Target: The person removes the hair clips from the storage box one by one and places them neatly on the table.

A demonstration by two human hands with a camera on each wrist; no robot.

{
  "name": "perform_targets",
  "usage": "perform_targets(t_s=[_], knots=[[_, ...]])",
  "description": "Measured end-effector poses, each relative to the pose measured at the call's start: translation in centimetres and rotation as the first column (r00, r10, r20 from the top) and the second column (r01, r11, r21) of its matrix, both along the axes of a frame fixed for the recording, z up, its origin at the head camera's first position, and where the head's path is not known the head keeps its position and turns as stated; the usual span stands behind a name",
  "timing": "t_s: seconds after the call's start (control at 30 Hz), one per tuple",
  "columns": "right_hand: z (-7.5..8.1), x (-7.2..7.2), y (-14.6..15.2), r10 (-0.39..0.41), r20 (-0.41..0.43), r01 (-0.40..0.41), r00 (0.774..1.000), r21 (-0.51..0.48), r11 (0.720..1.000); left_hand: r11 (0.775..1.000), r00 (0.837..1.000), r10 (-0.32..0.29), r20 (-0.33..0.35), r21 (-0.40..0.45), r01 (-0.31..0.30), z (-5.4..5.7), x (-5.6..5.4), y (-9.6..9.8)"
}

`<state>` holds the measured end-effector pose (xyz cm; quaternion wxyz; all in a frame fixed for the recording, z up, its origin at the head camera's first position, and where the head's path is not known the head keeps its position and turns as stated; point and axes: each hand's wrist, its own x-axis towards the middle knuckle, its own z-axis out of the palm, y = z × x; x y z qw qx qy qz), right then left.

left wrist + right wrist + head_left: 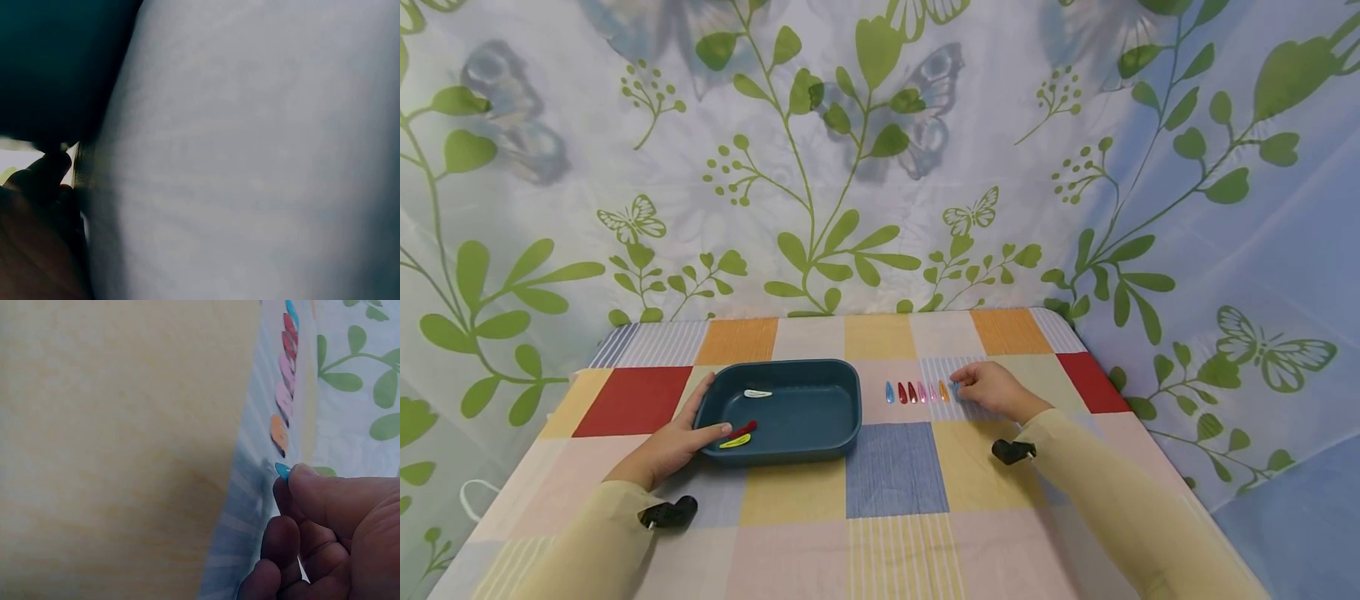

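At the end of a row of snap hair clips, my right hand point(992, 389) pinches a blue hair clip point(282, 470) between thumb and forefinger, its pointed tip sticking out. Beside it lie an orange clip point(943, 391), pink clips point(928, 392), red clips point(907, 392) and another blue clip point(890, 392). My left hand point(672, 443) holds the dark teal tray point(778, 456) at its left side, thumb over the rim and fingers along the outer wall. Inside the tray are a white clip point(757, 393), a red clip point(744, 429) and a yellow clip point(735, 442).
A patchwork tablecloth point(797, 550) covers the table. Behind and at the right hangs a curtain point(820, 167) with leaves and butterflies. A white cord loop point(471, 500) shows at the table's left edge.
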<state>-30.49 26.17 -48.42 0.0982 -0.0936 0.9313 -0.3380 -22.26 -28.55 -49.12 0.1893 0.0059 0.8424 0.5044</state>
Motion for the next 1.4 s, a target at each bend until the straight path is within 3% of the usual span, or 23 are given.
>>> perform_targets(t_s=[0.73,1.4], knots=[[-0.61,-0.02,-0.72,-0.041,-0.005,0.04,0.999,-0.007,0.999,1.0,1.0,-0.007,-0.012,0.024,0.007,-0.29,0.02,-0.21],[-0.76,-0.01,-0.78,-0.036,-0.011,0.036,0.999,0.013,0.999,1.0,1.0,-0.005,-0.016,-0.006,0.005,-0.22,0.13,-0.17]])
